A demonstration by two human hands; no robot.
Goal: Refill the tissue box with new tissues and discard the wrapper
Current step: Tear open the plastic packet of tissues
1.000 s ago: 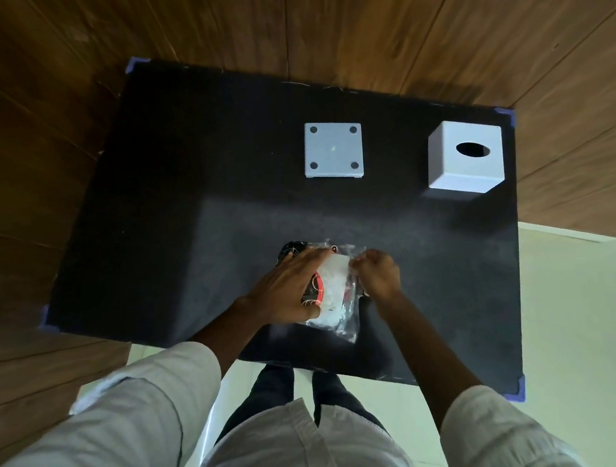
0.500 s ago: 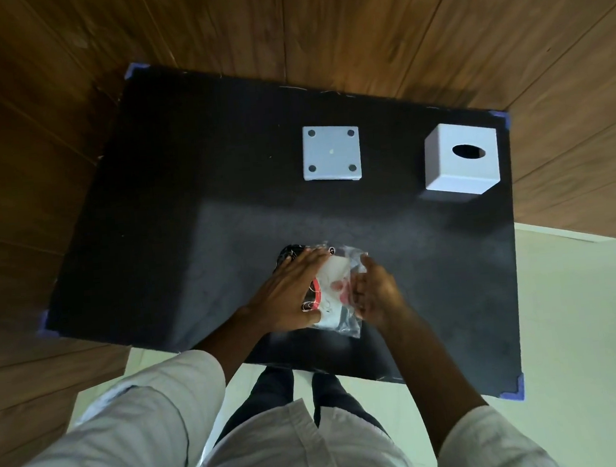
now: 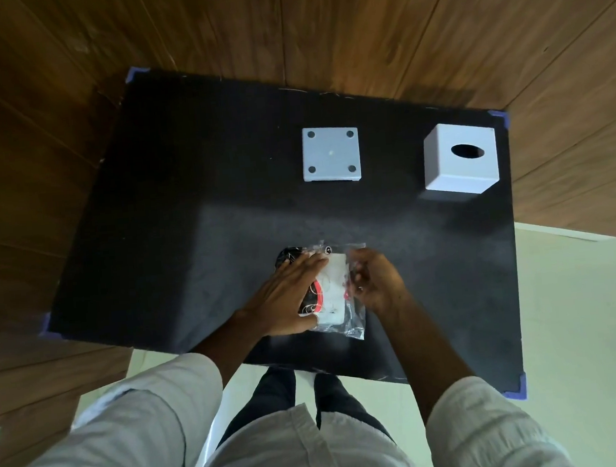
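**Opening the tissue pack: risks and legible markings**

A dark table (image 3: 195, 243), its corners taped in blue, stands against wood-panelled walls above a pale floor. At its far side rest the white tissue box cover (image 3: 460, 160), oval slot upward, and, well apart to its left, the square base plate (image 3: 331, 153) with four round pads showing. Near the front edge lies the tissue pack (image 3: 332, 292) in a clear wrapper (image 3: 355, 326). The left hand (image 3: 286, 302) lies flat and open on the pack, pressing it to the table. The right hand (image 3: 376, 283) has its grip closed on the wrapper's right edge, fingers pinched on the film.

Possible failures, as judgements: the thin film may stretch or slip from the pinch rather than tear; a sudden tear may pull the stack apart or crease the tissues; the pack, lying close to the front edge, may slide off if the left hand's pressure eases; loose scraps of film may stay with the tissues.

Markings: red and black printing shows on the pack, and a small round emblem near its far edge. No writing or brand is legible.
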